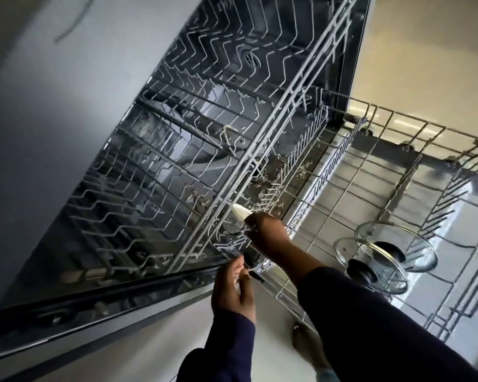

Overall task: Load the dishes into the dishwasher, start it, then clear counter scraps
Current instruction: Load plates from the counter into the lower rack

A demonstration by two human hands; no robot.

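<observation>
The dishwasher stands open, seen at a steep tilt. Its upper wire rack (193,150) is pulled out with bare tines. The lower rack (392,172) is also out over the open door and holds two glass lids (370,267) with black knobs. My right hand (268,235) reaches to the near edge of the upper rack and grips a cream-coloured utensil (240,213), whose pointed end sticks out past the fingers. Just below it, my left hand (232,290) pinches a dark-handled item (251,263); I cannot tell exactly what it is.
The dishwasher's dark frame edge (100,304) runs across the lower left, with pale cabinet front (44,106) beside it. Light floor (414,59) lies beyond the racks. A foot (307,346) stands on the floor under my right arm.
</observation>
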